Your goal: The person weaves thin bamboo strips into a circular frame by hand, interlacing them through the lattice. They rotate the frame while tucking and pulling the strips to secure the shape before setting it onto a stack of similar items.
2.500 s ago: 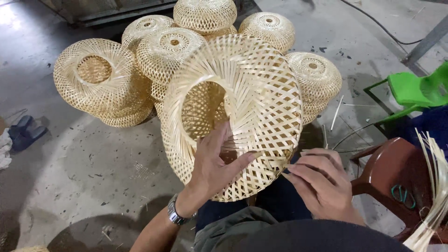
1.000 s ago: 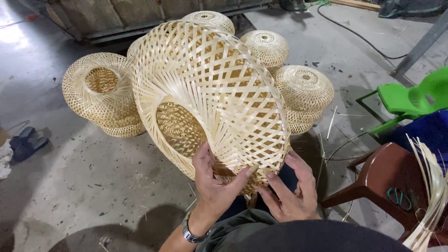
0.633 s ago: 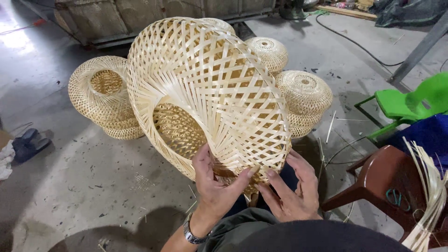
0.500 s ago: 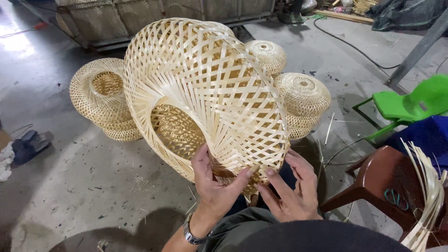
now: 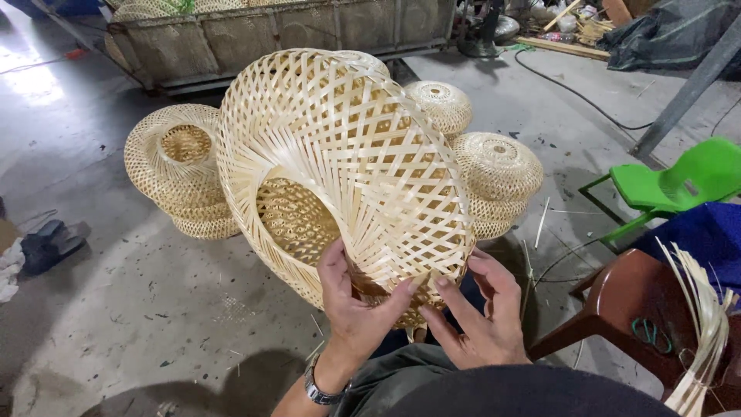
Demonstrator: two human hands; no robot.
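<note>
A large round openwork basket of pale bamboo strips [image 5: 340, 162] stands tilted on its edge over my lap, its round opening facing left. My left hand [image 5: 351, 305], with a watch on the wrist, grips the basket's lower rim, thumb on the outside. My right hand [image 5: 478, 316] touches the same lower rim from the right, fingers spread against the weave. The rim's lowest part is hidden behind both hands.
Several finished woven baskets lie on the concrete floor behind: one at left [image 5: 181, 166], others at right [image 5: 498, 174]. A brown plastic chair [image 5: 625, 309] with bamboo strips [image 5: 706, 324] stands at right, a green chair [image 5: 679, 181] beyond it. A wire cart [image 5: 293, 31] sits at the back.
The basket has been turned and lifted so its opening faces more to the left. My right hand moved from my lap up to the rim beside the left hand.
</note>
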